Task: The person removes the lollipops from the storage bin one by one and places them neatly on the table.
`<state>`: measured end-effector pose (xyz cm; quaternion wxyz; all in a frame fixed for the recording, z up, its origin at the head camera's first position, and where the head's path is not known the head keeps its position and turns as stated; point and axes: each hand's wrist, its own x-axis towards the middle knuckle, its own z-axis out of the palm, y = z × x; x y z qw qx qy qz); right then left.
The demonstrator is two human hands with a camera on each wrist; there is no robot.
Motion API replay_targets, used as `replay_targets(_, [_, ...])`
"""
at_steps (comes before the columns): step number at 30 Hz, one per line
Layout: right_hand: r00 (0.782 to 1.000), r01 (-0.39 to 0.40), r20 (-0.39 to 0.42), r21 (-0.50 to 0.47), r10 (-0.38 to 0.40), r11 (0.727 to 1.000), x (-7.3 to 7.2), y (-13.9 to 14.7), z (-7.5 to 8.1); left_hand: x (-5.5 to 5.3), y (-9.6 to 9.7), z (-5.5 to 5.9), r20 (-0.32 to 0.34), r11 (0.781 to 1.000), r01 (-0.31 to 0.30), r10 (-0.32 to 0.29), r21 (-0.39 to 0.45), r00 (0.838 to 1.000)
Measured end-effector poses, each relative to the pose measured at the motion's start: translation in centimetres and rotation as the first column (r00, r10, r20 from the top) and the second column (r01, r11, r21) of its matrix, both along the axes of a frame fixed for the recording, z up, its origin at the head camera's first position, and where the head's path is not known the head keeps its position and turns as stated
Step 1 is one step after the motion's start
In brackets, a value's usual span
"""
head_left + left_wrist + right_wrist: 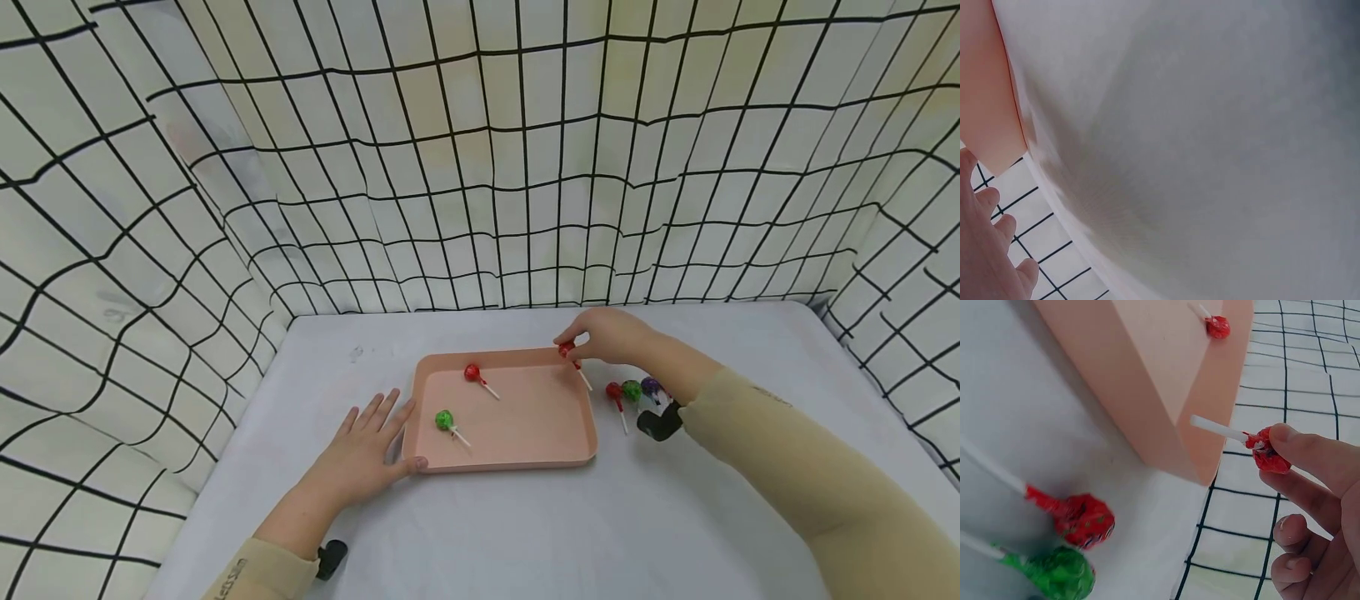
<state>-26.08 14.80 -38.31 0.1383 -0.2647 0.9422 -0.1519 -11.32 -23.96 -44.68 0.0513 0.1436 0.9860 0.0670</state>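
Between thumb and forefinger, my right hand [611, 335] pinches a red lollipop [1270, 453] by its wrapped head, its white stick pointing away. That hand is over the far right corner of the pink tray [525, 417]. My left hand [365, 454] lies with fingers spread at the tray's left edge, thumb against the near left corner. Inside the tray are a red lollipop [472, 372] toward the back and a green lollipop [444, 420] nearer the left side. In the left wrist view, only part of the left hand [988, 244] shows, beside the tray wall [988, 81].
Right of the tray, on the white table [487, 533], lie a red lollipop [615, 391], a green lollipop [632, 389] and a purple lollipop [651, 386], partly behind the right wrist's black camera [660, 423]. A black grid on white sheeting [487, 167] rises around the table.
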Motion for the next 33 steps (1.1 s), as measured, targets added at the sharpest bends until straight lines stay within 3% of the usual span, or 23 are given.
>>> replay_targets(12, [0.992,0.122,0.025,-0.084,-0.121,0.989,0.9,6.0,-0.4,0.0,0.2,0.0,0.003,1.0,-0.003,0.003,0.002,1.0])
replay_targets(25, [0.972,0.231,0.052,-0.047,-0.229,0.972,2.3,12.8,-1.7,0.0,0.1,0.1,0.005,1.0,-0.003,0.003,0.008,1.0])
replay_targets(33, [0.959,0.28,0.043,-0.022,-0.279,0.96,3.2,17.1,-2.3,-0.4,-0.2,-0.8,-0.002,1.0,-0.004,0.004,-0.004,1.0])
